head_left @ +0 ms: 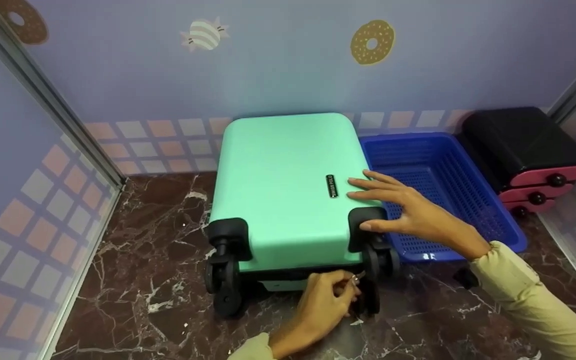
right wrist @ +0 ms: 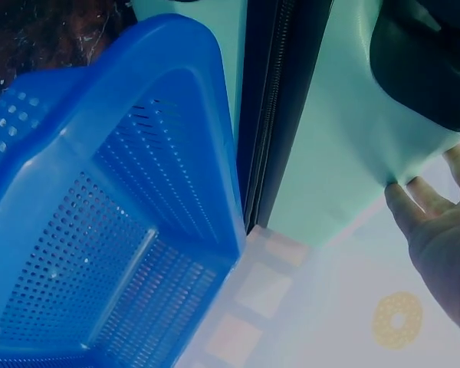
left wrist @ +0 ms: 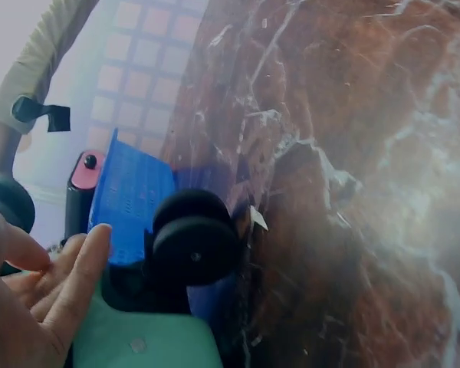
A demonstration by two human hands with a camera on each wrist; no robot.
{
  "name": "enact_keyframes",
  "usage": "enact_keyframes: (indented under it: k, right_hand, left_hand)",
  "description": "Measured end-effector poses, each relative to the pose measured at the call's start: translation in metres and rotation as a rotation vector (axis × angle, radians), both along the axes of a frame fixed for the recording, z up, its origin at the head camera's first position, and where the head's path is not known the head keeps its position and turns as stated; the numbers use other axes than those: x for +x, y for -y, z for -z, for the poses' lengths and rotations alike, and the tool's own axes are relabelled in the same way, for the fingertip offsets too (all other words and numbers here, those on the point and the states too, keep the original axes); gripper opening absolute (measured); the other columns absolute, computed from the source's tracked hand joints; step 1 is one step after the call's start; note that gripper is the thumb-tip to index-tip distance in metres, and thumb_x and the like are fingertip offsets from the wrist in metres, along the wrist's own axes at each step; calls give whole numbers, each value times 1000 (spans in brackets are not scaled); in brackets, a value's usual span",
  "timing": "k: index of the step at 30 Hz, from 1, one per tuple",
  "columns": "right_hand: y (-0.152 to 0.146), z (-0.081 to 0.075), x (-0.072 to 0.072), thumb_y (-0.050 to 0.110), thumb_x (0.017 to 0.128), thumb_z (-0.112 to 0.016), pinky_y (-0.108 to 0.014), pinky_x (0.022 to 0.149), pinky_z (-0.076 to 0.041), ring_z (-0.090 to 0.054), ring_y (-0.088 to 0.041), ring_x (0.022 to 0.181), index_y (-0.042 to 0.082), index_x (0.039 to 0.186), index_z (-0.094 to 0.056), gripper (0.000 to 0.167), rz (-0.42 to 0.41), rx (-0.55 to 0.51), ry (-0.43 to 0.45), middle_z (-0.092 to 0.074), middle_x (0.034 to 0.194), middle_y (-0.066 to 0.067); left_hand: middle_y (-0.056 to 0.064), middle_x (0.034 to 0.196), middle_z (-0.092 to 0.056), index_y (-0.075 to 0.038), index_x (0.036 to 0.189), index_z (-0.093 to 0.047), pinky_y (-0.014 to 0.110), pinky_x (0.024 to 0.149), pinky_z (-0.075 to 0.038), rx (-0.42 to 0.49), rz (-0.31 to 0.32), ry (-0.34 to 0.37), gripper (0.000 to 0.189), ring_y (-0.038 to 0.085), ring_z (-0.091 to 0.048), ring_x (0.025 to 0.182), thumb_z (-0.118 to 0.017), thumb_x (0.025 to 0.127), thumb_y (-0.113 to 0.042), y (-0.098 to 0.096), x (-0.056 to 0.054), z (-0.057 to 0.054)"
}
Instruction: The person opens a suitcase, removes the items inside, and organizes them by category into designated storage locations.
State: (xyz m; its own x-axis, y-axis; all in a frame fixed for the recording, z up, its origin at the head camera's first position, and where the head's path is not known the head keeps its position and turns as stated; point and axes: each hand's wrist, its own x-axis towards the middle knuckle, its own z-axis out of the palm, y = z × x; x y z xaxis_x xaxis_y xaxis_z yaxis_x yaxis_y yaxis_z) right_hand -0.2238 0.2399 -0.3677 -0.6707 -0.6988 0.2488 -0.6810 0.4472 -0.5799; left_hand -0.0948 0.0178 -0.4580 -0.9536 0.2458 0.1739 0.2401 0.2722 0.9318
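A mint-green hard-shell suitcase point(head_left: 283, 170) lies flat with its black wheels point(head_left: 226, 295) toward me. My left hand point(head_left: 323, 302) is low at its near end, beside the right wheels, with thumb and forefinger pinching a small shiny zipper pull point(head_left: 356, 279) at the dark seam. In the left wrist view, part of the left hand point(left wrist: 50, 307) shows near a wheel point(left wrist: 195, 241). My right hand point(head_left: 410, 210) rests with spread, straight fingers on the near right corner of the lid. The right wrist view shows the zipper point(right wrist: 272, 100) along the suitcase's side.
A blue perforated basket point(head_left: 493, 215) stands against the suitcase's right side. Beyond it is a black box with pink drawer fronts point(head_left: 543, 175). Patterned walls point(head_left: 288, 60) close off the back and sides of the brown marbled surface point(head_left: 153, 270).
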Motion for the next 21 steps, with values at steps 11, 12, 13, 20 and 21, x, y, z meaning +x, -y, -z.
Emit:
enact_keyframes:
  k: [11,12,13,20,21]
  right_hand:
    - [-1,1,2,30,97,-78,-72,122,-22,-17,-21,162,34,151,-57,58,14,13,21,-39,167,12]
    - [-1,0,2,31,97,-78,-73,121,-22,-17,-21,162,34,151,-57,58,14,18,19,-39,167,12]
    - [-1,0,2,31,96,-78,-73,121,-23,-18,-22,162,34,151,-58,58,15,19,14,-40,166,12]
    - [-1,-2,3,34,96,-79,-70,122,-24,-19,-21,161,37,151,-56,60,35,33,8,-39,166,15]
    - [-2,-3,3,35,96,-79,-70,122,-24,-19,-21,161,37,151,-56,60,38,35,9,-39,166,15]
  left_hand:
    - [-1,69,-72,-2,88,-76,16,42,-50,-51,7,10,20,1,-61,47,-63,102,-2,-17,-6,-5]
    - [-1,68,-71,-2,86,-76,15,42,-48,-67,5,-32,21,-3,-58,46,-63,103,-3,-15,-6,-3]
    - [-1,66,-70,-3,84,-77,13,42,-47,-87,5,-81,23,-6,-55,47,-64,102,-3,-12,-7,-2]
    - [2,63,-67,-4,77,-75,5,47,-38,-150,56,-353,26,-8,-44,55,-66,101,-3,24,-8,12]
    - [4,64,-67,-2,81,-76,6,48,-41,-136,62,-361,23,-6,-45,55,-66,101,-2,32,-7,15]
